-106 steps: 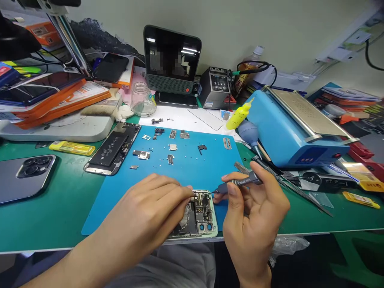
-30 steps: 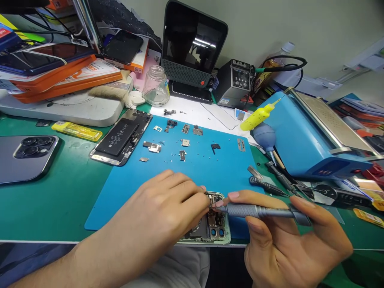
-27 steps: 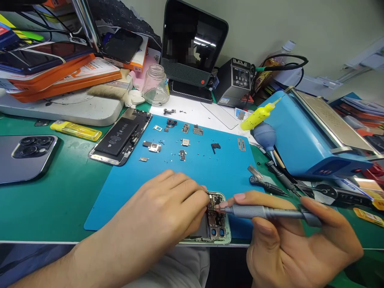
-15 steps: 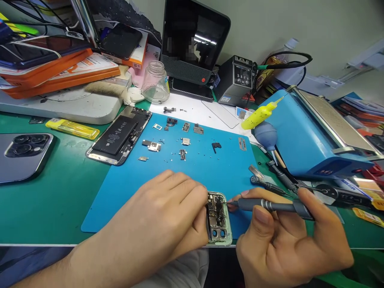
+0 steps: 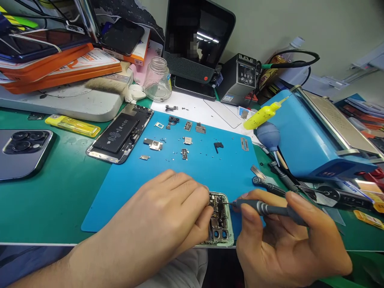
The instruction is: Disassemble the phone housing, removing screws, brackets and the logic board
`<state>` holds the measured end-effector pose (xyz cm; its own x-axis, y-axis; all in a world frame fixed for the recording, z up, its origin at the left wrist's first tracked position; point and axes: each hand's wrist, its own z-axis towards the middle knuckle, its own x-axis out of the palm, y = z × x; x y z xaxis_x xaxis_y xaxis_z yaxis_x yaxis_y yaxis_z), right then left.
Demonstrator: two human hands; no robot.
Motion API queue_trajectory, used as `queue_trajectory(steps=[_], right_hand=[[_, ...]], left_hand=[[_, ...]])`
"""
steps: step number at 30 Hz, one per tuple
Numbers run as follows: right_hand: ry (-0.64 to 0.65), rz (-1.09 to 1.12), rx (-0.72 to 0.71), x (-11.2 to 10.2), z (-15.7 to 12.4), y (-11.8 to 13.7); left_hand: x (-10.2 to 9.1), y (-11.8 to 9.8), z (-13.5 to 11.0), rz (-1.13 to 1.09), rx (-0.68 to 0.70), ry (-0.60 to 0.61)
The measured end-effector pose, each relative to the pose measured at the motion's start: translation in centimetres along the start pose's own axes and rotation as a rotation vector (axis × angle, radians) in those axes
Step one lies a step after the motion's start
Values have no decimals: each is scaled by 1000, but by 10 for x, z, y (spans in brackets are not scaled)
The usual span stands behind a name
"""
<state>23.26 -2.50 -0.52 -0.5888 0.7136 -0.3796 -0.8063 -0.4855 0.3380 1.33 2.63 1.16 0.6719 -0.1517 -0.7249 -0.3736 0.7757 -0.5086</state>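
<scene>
An opened phone with a pale green frame lies at the near edge of the blue mat, its circuit board and two round camera openings exposed. My left hand is closed around the phone's left part and hides most of it. In my right hand is a slim grey screwdriver, held between thumb and fingers. Its thin tip reaches over the phone's inside near the right edge; whether it touches a screw is too small to tell. Beyond my hands, small metal plates and tiny screws are spread on the mat.
A phone screen with a battery lies at the mat's left corner. Further left is a dark phone. A glass jar, yellow bottle, blue air blower and blue machine stand around the mat.
The screwdriver has tilted a little and my right thumb and forefinger have shifted left along it. My left thumb has moved slightly against the phone. The view has moved slightly.
</scene>
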Motion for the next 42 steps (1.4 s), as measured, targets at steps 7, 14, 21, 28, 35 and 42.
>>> queue_trajectory(steps=[7, 14, 21, 28, 35, 42], right_hand=[[-18, 111, 123, -1, -1, 0], [-21, 57, 71, -1, 3, 1], [-107, 24, 129, -4, -14, -1], [-70, 50, 126, -2, -16, -1], [1, 54, -14, 0, 2, 1], [58, 108, 37, -3, -1, 3]], left_hand=[[0, 0, 0, -6, -8, 0], [0, 1, 0, 0, -3, -9], [0, -2, -2, -2, -19, 4], [0, 0, 0, -10, -19, 14], [-1, -1, -1, -21, -22, 23], [-8, 0, -2, -80, -107, 41]])
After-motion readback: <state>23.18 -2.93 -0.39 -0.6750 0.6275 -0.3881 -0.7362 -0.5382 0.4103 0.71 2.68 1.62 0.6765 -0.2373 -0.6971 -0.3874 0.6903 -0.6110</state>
